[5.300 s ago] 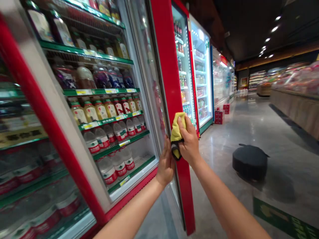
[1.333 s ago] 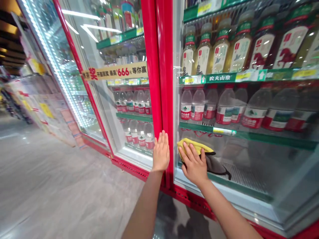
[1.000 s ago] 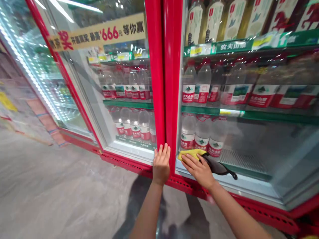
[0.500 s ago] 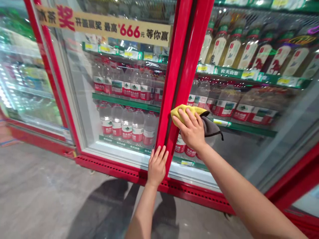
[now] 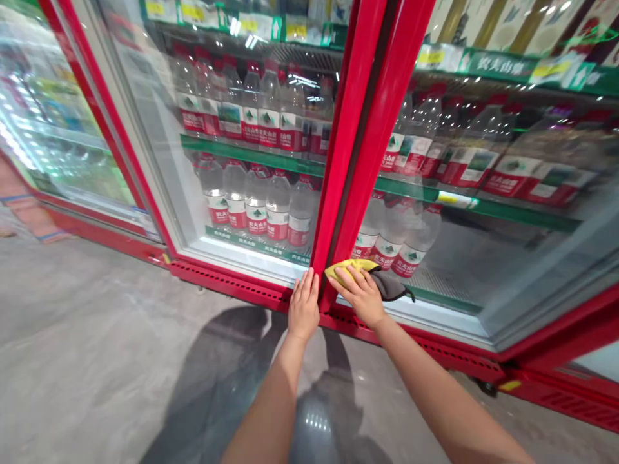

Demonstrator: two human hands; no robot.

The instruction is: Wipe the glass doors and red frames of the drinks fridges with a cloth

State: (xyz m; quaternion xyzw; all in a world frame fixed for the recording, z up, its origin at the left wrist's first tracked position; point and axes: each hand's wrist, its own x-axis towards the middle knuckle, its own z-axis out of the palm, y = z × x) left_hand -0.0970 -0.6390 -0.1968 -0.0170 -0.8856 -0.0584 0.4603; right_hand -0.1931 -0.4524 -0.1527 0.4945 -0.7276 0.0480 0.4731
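Under my right hand [image 5: 360,295] is a yellow and grey cleaning cloth [image 5: 391,285], pressed against the lower part of the right door's red frame [image 5: 360,216]. My fingers lie over the yellow side, and the grey end hangs out to the right over the glass. My left hand [image 5: 304,305] rests flat with its fingers stretched out, low on the left door's red frame [image 5: 333,187], and holds nothing. Both doors are shut. Behind the glass stand water bottles [image 5: 257,216] with red and white labels.
A vented red base [image 5: 232,281] runs along the bottom of the fridge. Grey floor [image 5: 97,335] with my shadow on it lies in front. Another lit fridge [image 5: 62,142] stands at the left. Green shelf edges [image 5: 527,209] with price tags cross the inside.
My right hand has slid down the right door's frame with the cloth, close to the base. My left hand stays low on the left frame. The view has tipped downward.
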